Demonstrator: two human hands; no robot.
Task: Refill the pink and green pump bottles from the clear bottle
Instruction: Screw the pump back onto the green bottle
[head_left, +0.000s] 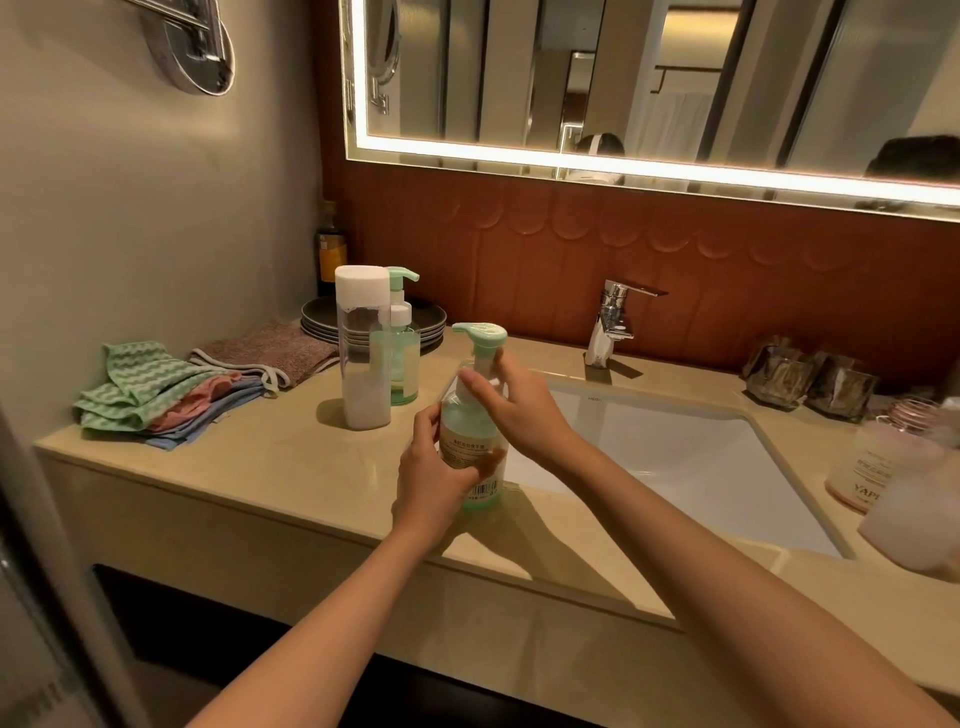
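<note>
Left hand (431, 480), right hand (524, 410) — gripping green bottle (467, 415)

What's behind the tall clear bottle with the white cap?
A second green pump bottle stands just behind the clear bottle, its left side overlapped by it. Farther back is a stack of dark plates; both bottles hide its middle.

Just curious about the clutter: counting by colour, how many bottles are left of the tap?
Green pump bottles: 2
Clear bottle, white cap: 1
Dark bottle in the corner: 1
Total: 4
</note>
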